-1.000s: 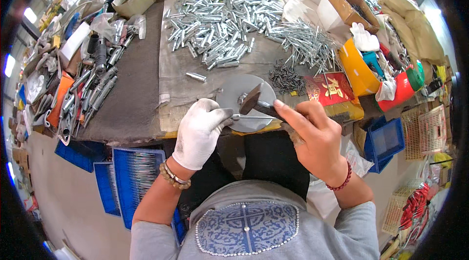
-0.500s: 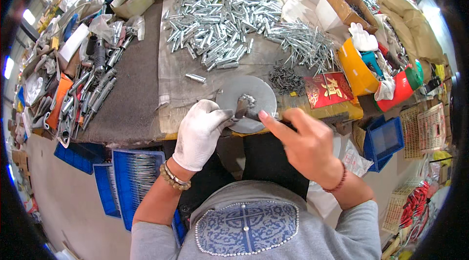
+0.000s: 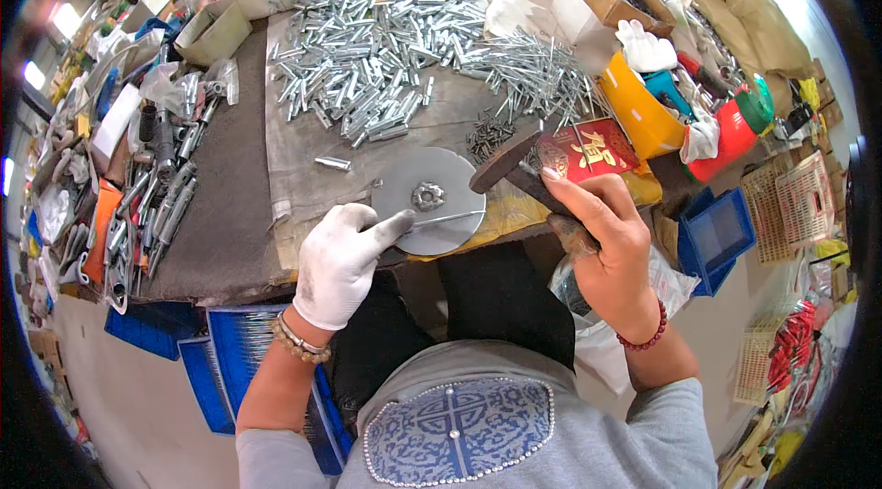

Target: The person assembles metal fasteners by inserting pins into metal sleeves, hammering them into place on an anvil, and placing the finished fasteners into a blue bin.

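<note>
My left hand (image 3: 342, 255), in a white glove, pinches one end of a thin metal rod (image 3: 452, 217). The rod lies across the near part of a round grey metal disc (image 3: 393, 181) at the table's front edge. At the disc's middle sits a small rough metal lump (image 3: 428, 196). My bare right hand (image 3: 614, 245) is closed round a hammer (image 3: 504, 162), its dark head raised right of the disc and apart from the rod. Left of the disc lies a single silver metal sleeve (image 3: 333, 163).
A large heap of silver sleeves (image 3: 377, 57) covers the table beyond the disc, beside thin rods (image 3: 542, 75) and dark small screws (image 3: 491, 135). At right lie a red packet (image 3: 588, 149) and a yellow container (image 3: 634, 103). Tools (image 3: 175, 186) crowd the left; blue crates (image 3: 220, 360) stand below.
The hammer has risen off the disc and swung right with my right hand. The rod and central lump now show plainly. The whole view has shifted slightly.
</note>
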The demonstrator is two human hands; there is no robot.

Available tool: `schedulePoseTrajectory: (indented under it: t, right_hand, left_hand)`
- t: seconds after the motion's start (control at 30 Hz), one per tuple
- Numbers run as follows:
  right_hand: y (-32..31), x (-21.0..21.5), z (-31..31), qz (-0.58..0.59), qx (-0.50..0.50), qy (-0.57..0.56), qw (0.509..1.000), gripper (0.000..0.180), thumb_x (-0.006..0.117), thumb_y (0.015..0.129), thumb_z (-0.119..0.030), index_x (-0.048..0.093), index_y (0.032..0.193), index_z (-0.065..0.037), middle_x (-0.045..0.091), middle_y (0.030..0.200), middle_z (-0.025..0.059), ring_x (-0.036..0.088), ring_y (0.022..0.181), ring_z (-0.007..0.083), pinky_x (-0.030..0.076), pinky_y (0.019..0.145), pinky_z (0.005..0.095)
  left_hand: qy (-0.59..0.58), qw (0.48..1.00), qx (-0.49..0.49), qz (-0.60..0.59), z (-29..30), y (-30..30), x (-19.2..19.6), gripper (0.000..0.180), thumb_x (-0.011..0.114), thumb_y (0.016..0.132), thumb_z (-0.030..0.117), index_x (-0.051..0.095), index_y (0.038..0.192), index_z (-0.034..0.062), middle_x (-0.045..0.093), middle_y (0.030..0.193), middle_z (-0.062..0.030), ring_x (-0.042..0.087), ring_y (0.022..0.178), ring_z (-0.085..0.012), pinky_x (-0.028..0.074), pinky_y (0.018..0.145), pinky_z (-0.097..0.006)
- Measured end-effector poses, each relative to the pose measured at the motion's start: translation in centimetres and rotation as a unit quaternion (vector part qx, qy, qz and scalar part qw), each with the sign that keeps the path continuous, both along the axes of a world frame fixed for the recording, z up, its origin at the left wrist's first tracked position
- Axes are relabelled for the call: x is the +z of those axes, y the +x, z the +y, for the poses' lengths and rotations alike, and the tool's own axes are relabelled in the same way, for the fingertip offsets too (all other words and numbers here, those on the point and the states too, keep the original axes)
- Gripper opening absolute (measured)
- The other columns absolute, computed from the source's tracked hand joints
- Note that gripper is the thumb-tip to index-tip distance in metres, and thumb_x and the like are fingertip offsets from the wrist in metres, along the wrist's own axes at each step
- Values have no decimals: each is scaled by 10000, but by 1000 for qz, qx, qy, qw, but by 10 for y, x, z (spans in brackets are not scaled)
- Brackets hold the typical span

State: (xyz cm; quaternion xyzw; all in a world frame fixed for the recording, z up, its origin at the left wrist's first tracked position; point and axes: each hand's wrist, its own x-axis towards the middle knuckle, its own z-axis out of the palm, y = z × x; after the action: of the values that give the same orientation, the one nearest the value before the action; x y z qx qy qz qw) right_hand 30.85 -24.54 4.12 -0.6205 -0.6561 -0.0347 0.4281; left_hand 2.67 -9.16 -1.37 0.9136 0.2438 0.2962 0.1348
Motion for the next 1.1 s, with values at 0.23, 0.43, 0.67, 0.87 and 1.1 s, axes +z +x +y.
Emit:
schedulePoseTrajectory:
  t: [0.23, 0.43, 0.67, 0.87, 1.1]
  right_hand:
    - [-1, -9, -12, 1, -20, -26, 999, 571, 783, 841, 81, 784, 1364, -150, 661, 986, 104, 692, 766, 252, 563, 687, 357]
    - [-7, -11, -11, -14, -30, -33, 999, 578, 787, 828, 72, 786, 1357, -161, 667, 982, 101, 701, 764, 263, 571, 683, 378]
    - [-8, -14, -10, -51, -42, -34, 997, 546, 790, 842, 47, 796, 1340, -176, 658, 966, 94, 700, 758, 253, 571, 656, 376]
    - [-14, -30, -15, -113, -32, -116, 986, 550, 716, 839, 40, 792, 1340, -171, 633, 965, 80, 683, 747, 271, 569, 643, 404]
    - [-9, -10, -3, -76, -48, -41, 995, 580, 754, 831, 54, 787, 1357, -187, 647, 961, 87, 698, 769, 280, 574, 662, 401]
  left_hand:
    - [13, 1000, -2, -8, 1, -2, 2, 480, 746, 812, -50, 840, 1227, 173, 673, 924, -92, 674, 859, -311, 557, 759, -400]
    - [42, 999, -12, -1, 0, -3, 3, 452, 757, 796, -23, 848, 1190, 180, 667, 915, -78, 666, 849, -298, 553, 743, -397]
    - [69, 997, -27, 10, 3, -6, 3, 438, 754, 804, 7, 848, 1191, 191, 662, 911, -69, 663, 838, -279, 550, 719, -388]
    - [72, 996, -42, 13, 7, -7, 2, 442, 751, 817, 13, 835, 1212, 193, 662, 926, -76, 664, 838, -283, 555, 723, -393]
    - [41, 998, -47, 10, 10, -6, 2, 429, 741, 830, -1, 831, 1204, 191, 666, 931, -89, 665, 856, -305, 557, 748, -408]
